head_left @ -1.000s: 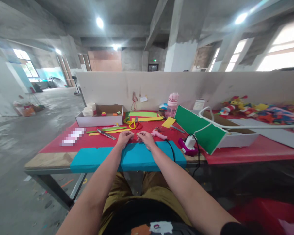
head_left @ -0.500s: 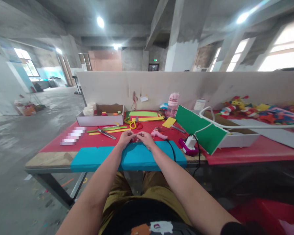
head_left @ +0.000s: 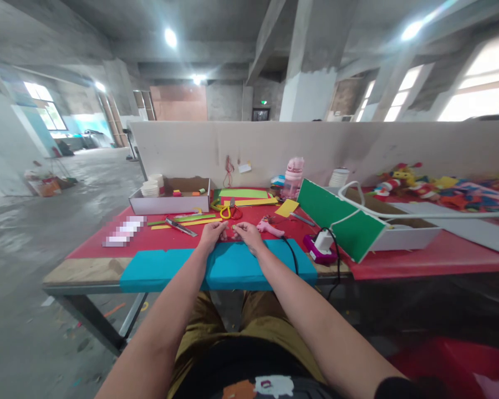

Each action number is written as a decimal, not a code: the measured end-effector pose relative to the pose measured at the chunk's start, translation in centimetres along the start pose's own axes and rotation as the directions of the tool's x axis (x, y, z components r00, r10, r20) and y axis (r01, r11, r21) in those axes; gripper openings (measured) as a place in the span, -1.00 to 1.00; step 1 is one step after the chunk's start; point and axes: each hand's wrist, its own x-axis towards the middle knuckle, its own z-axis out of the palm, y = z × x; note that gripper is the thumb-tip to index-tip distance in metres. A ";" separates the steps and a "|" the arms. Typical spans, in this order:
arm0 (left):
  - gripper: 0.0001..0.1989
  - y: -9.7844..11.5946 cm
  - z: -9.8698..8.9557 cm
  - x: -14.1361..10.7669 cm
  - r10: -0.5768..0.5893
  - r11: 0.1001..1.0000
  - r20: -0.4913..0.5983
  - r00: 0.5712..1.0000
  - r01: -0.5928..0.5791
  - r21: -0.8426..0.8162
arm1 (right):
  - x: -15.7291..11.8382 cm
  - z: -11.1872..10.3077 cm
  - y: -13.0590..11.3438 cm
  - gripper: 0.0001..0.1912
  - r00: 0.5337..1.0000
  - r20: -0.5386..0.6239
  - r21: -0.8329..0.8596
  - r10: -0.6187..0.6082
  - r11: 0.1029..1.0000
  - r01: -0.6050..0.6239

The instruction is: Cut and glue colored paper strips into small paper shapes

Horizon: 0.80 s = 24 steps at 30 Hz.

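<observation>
My left hand [head_left: 213, 235] and my right hand [head_left: 248, 236] are held a small gap apart above the far edge of the blue sheet [head_left: 162, 269]. Thumb and fingers of the right hand pinch together, and a tiny yellowish spot shows at the tips, too small to name. The left hand's fingers are curled closed; whatever they hold, if anything, is hidden. Just right of the right hand lies a pink glue gun [head_left: 269, 228] with a black cord. A utility knife [head_left: 181, 226] rests left of the left hand. Yellow-handled scissors [head_left: 227, 209] lie beyond both hands.
Paper strips [head_left: 249, 194] lie at the back, near a white box [head_left: 170, 204] with cups. Rightward stand a purple power socket [head_left: 319, 249], a leaning green board [head_left: 336, 219] and a white tube [head_left: 432, 214]. A pink bottle [head_left: 294, 177] stands by the partition.
My two hands, whose fingertips met half a second ago, have moved slightly apart, leaving a gap between them. The things on the table look unmoved.
</observation>
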 end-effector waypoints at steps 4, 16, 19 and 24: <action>-0.62 0.2 0.3 -0.2 0.012 0.999 0.020 1.000 -0.013 0.044 | -0.1 0.1 0.1 -0.64 0.999 0.042 0.005 0.002 1.000 -0.002; -0.65 -0.3 -0.2 0.2 0.001 0.996 0.129 0.992 0.010 -0.085 | 0.0 0.0 0.0 -0.63 0.999 0.046 0.104 0.006 0.995 -0.011; -0.64 -0.1 0.1 0.0 0.016 1.000 0.092 0.996 -0.014 -0.026 | 0.0 0.1 0.0 -0.64 0.998 -0.026 0.010 -0.048 0.999 0.048; -0.63 -0.1 0.4 -0.2 0.046 0.997 0.145 0.988 -0.055 0.058 | 0.0 0.2 0.1 -0.69 0.992 -0.033 -0.077 -0.124 0.990 0.121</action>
